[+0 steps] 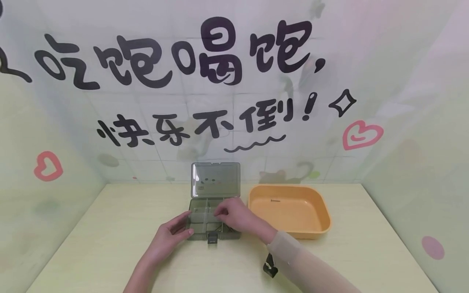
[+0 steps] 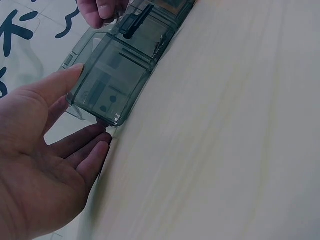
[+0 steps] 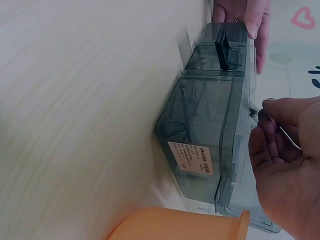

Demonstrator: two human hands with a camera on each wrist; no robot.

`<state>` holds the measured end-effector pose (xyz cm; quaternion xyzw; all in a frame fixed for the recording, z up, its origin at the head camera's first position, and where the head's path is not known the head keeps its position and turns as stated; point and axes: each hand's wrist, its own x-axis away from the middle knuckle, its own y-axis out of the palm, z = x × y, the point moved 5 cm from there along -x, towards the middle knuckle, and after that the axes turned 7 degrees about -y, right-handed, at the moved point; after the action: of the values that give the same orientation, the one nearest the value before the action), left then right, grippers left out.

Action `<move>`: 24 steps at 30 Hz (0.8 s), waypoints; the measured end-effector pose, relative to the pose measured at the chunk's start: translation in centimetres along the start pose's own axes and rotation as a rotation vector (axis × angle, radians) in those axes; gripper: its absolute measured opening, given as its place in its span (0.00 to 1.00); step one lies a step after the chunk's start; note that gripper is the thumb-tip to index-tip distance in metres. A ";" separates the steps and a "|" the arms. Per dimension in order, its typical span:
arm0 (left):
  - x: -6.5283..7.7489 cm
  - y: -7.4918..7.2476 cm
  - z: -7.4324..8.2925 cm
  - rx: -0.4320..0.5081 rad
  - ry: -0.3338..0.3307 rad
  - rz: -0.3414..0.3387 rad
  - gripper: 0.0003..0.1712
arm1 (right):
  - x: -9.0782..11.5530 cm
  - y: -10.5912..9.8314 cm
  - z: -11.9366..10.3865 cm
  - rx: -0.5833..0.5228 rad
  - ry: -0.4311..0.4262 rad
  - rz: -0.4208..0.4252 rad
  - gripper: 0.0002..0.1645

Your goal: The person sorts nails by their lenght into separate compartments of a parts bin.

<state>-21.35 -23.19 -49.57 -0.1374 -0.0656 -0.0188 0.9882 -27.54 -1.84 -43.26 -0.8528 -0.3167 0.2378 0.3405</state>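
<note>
A translucent grey compartment box (image 1: 198, 236) stands on the table with its hinged lid (image 1: 216, 181) raised at the back. My left hand (image 1: 167, 239) holds the box's left end, thumb on the near side and fingers on the far side. Over the right compartments, my right hand (image 1: 234, 215) pinches a small screw (image 3: 253, 113) at its fingertips; most of the screw is hidden by the fingers. Through the box's wall in the right wrist view, long screws (image 3: 186, 112) show in a near compartment. A black latch (image 1: 212, 237) hangs on the front.
Right of the box is an orange tray (image 1: 293, 235) with one screw (image 1: 275, 200) lying inside. A small black object (image 1: 270, 267) lies near the right sleeve. Printed curtain-like walls (image 1: 234, 110) enclose the table at the back and sides.
</note>
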 end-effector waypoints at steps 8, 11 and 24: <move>0.0 0.1 0.0 -0.003 -0.003 0.000 0.39 | 0.2 -0.1 0.6 -0.025 0.036 0.002 0.08; 0.0 0.1 0.0 -0.007 -0.004 0.003 0.39 | 0.3 -0.2 0.8 -0.031 0.041 0.003 0.09; 0.0 0.0 0.0 -0.005 -0.002 0.004 0.39 | 0.5 -1.7 1.7 -0.079 0.069 0.070 0.08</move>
<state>-21.35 -23.16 -49.59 -0.1400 -0.0662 -0.0167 0.9878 -28.86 0.25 -43.21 -0.8838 -0.2842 0.2074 0.3086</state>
